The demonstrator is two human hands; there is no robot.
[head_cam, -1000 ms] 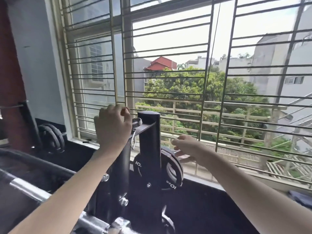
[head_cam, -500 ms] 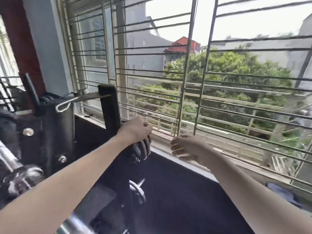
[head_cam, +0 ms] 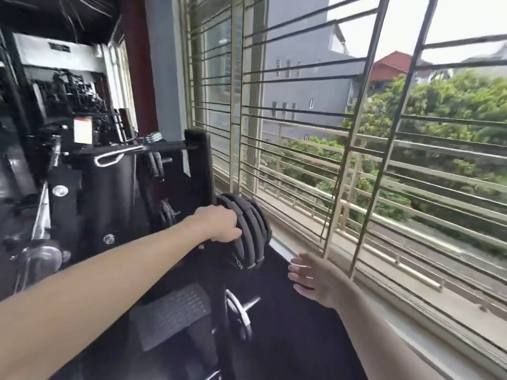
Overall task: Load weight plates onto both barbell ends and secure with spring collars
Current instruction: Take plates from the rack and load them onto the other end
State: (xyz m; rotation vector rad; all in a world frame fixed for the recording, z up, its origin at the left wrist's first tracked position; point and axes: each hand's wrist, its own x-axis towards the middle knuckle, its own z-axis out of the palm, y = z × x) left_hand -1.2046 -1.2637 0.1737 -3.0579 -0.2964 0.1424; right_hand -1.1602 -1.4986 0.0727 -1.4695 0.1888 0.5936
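Gripping blk plates (head_cam: 248,231), L hand (head_cam: 219,224)

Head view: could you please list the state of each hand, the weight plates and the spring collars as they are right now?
left hand: gripping the nearest plate's rim.
right hand: open, fingers straight, holding nothing, apart from the plates.
weight plates: stacked upright on the rack's peg, not yet lifted off.
spring collars: resting on the rack's top, untouched.
rack post: upright beside the window.
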